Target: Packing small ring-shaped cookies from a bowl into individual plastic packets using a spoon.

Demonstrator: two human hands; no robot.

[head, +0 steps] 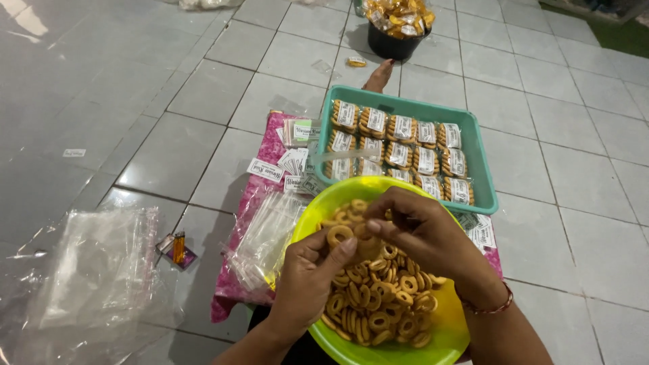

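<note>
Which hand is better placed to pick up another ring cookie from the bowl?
Right hand: it hovers over the ring cookies in the yellow-green bowl, while the left hand pinches one.

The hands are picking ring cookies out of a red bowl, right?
Not quite. The head view shows the bowl is yellow-green, not red. The left hand and right hand are indeed picking ring cookies from it.
</note>
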